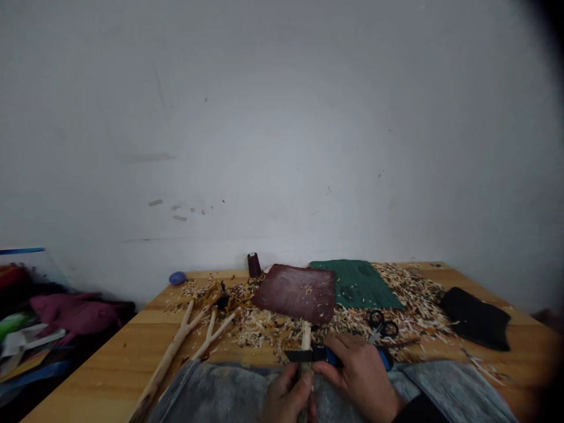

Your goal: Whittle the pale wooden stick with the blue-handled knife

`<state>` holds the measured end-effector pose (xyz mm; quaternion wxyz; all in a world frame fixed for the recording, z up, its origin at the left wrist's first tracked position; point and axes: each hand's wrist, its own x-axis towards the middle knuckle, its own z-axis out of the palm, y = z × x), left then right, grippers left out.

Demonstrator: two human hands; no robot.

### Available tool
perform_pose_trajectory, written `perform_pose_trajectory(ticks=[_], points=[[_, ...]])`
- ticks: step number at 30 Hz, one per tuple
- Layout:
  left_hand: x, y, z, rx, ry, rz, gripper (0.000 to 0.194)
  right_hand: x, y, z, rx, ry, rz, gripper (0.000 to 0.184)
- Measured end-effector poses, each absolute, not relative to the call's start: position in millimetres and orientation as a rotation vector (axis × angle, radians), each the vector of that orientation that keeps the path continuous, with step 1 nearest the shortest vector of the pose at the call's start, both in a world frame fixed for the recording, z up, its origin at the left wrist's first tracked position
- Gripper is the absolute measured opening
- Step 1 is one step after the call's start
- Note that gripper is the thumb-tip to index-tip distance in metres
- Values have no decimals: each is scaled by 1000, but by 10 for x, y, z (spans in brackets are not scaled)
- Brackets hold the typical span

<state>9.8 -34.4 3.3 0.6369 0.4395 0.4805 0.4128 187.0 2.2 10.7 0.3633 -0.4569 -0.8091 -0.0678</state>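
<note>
At the near edge of the table, my left hand [288, 395] is closed around a wooden stick [306, 336] whose upper end is peeled pale. Its lower part runs down between my fingers and is partly hidden. My right hand [362, 371] grips a utility knife [331, 356] with a blue and black handle. The knife's dark blade lies across the stick, just above my left fingers, and my right thumb is close to the stick. A grey cloth [220, 388] spreads beneath both hands.
Wood shavings [259, 332] cover much of the wooden table [110, 370]. Scissors [382, 328] lie right of the knife. Behind are maroon [299, 291] and green leather pieces [363, 285], a thread spool [254, 265] and a black piece [476, 317]. Peeled forked branches [170, 352] lie left.
</note>
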Motion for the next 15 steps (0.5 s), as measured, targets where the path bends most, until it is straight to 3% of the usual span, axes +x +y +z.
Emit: perform_pose_trajectory(ticks=[7,15], points=[[114,-383,133,980,1109,965,62,2251,272,-17,-1616,-1908,-251,53],[82,-298,10,1100,1083,970,63,1896,20,122,-1172,-2097,-34,47]])
